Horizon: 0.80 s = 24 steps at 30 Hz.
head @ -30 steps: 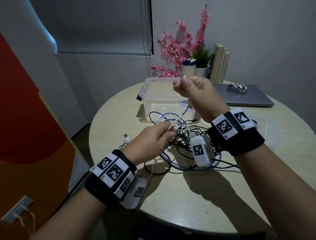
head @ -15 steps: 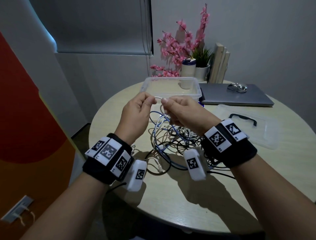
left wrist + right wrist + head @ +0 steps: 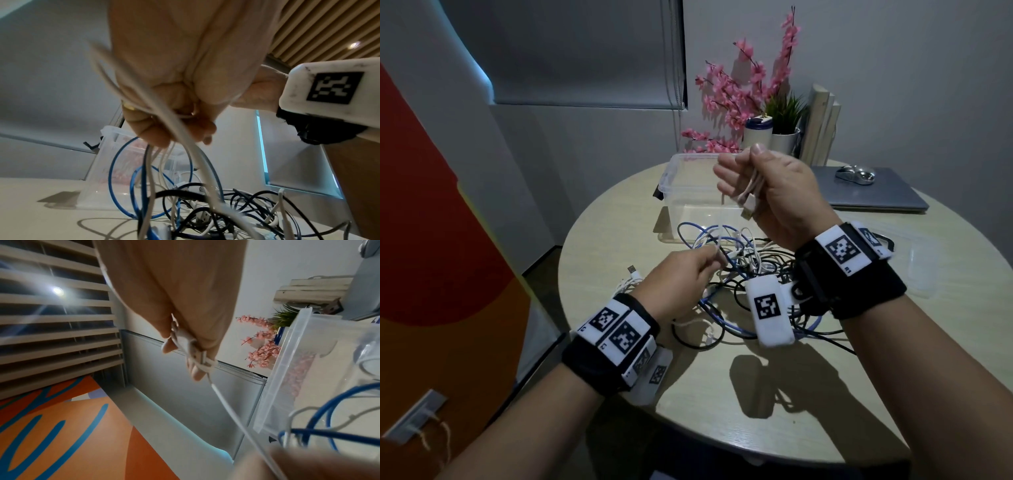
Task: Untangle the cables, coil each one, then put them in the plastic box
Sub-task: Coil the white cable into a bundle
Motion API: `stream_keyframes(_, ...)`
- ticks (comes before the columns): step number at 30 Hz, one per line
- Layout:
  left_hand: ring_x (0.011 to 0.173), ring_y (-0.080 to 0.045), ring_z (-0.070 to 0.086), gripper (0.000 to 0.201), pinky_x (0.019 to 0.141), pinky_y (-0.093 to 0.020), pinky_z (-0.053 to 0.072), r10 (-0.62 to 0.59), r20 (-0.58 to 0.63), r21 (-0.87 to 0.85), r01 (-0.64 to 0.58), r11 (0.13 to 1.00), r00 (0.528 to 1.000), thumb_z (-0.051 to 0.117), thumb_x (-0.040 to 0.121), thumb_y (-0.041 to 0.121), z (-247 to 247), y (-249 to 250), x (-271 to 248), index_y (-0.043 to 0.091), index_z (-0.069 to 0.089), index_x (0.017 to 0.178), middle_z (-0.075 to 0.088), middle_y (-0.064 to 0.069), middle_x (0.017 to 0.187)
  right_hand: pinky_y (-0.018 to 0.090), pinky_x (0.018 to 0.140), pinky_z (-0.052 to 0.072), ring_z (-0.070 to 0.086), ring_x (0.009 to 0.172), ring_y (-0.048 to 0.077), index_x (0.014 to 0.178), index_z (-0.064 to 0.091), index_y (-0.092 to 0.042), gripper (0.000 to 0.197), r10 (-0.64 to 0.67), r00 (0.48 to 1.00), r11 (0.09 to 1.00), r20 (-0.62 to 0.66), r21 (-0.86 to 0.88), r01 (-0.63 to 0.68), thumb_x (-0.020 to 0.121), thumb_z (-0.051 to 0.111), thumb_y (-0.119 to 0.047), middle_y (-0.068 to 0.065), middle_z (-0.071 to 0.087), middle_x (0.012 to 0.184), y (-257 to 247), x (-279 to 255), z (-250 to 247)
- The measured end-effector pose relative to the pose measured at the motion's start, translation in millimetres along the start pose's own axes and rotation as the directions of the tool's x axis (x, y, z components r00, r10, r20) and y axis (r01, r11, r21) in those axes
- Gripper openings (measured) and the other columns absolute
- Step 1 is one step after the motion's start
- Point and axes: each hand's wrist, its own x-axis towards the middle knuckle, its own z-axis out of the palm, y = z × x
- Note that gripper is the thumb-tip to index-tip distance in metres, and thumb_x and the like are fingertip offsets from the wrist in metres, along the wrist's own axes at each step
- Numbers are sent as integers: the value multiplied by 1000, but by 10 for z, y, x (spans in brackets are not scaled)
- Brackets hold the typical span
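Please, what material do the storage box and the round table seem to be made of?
The storage box looks like clear, glossy plastic: the table shows through its walls. The round table looks like pale wood or a wood-look laminate with a matte finish: faint grain lines run across the top. Which of the two, I cannot tell.

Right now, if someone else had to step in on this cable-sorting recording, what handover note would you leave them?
Right hand: raised above the table, holds a few loops of the white cable, its USB plug hanging below the fingers.
Left hand: low over the cable tangle, pinches the same white cable where it leaves the pile.
Plastic box: open, behind the tangle; no cable visible inside. Its lid lies to the right.
Done: one white cable coiled, lying at the table's left edge.
Left: finish this coil, free and coil the blue, black and other white cables, box them all.
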Motion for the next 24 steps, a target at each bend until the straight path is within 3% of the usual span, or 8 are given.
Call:
stream_keyframes(3, 58, 2, 44, 17, 54, -11, 32, -17, 188, 61, 5, 998, 982, 47, 99, 21, -89, -12, -38, 20, 64, 103, 48, 15, 66, 29, 75, 48, 55, 85, 22, 83, 61, -5, 26, -103, 994, 985, -44, -146, 95, 100, 43, -12, 12, 62, 86, 11, 71, -74)
stream_keyframes(5, 53, 1, 43, 17, 55, -15, 34, 13, 196, 10, -15, 1000, 981, 48, 99, 21, -180, 12, -45, 18, 65, 98, 48, 12, 63, 29, 70, 41, 52, 79, 16, 80, 64, -14, 25, -189, 981, 907, -47, -390, 156, 98, 48, -15, 6, 61, 80, 59, 105, -128)
stream_keyframes(8, 51, -1, 41, 18, 56, -21, 36, 100, 70, -106, -92, 990, 993, 49, 98, 23, -326, 101, -30, 15, 64, 91, 47, 9, 60, 30, 78, 44, 58, 81, 11, 81, 66, -17, 22, -228, 973, 646, 16, -746, 164, 97, 51, -21, -3, 63, 79, 93, 91, -180)
stream_keyframes(11, 53, -4, 41, 18, 53, -22, 34, 158, -128, -126, -174, 977, 979, 49, 98, 27, -440, 178, 20, 22, 62, 87, 48, 5, 61, 33, 66, 43, 54, 67, 20, 88, 66, -12, 24, -120, 990, 495, 72, -860, 123, 98, 48, -24, 11, 68, 81, 107, 35, -167)
stream_keyframes(14, 55, -5, 42, 19, 52, -21, 33, 166, -341, -118, -217, 969, 926, 47, 99, 27, -502, 189, 88, 25, 60, 85, 51, 0, 62, 27, 54, 36, 50, 52, 9, 90, 63, -9, 29, 11, 994, 573, 105, -816, 80, 101, 41, -24, 6, 69, 71, 123, -38, -107)
stream_keyframes(17, 54, -6, 40, 18, 52, -18, 32, 134, -465, -103, -204, 974, 875, 47, 99, 25, -512, 159, 141, 19, 59, 87, 47, 6, 59, 31, 64, 39, 54, 56, 15, 81, 61, -12, 35, 100, 984, 726, 149, -687, 30, 102, 39, -30, -2, 55, 52, 141, -99, -78)
stream_keyframes(21, 51, -5, 38, 20, 51, -20, 31, 61, -528, -162, -171, 972, 847, 46, 100, 26, -433, 113, 165, 18, 58, 87, 44, 9, 55, 45, 70, 50, 42, 40, 6, 71, 55, -9, 35, 182, 957, 830, 225, -557, -27, 99, 47, -29, -10, 42, 42, 155, -184, -6)
stream_keyframes(24, 51, -5, 42, 21, 50, -17, 32, 62, -506, -170, -171, 971, 860, 45, 101, 23, -330, 110, 131, 15, 60, 89, 51, 7, 57, 35, 64, 54, 36, 39, 8, 72, 49, -8, 36, 193, 952, 924, 237, -369, -95, 102, 37, -24, -8, 36, 41, 70, -203, 47)
